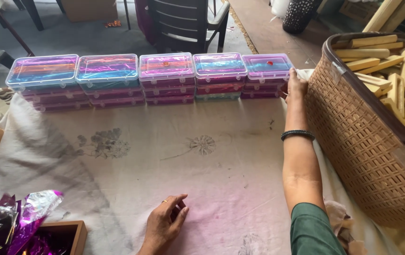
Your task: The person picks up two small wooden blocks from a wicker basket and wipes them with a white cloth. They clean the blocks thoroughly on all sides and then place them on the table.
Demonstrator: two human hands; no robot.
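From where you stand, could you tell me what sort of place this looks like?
Probably a small home workshop for packing by hand. Stacks of clear plastic boxes line a cloth-covered table, a woven basket holds wooden blocks, and shiny foil wrap lies near the left hand.
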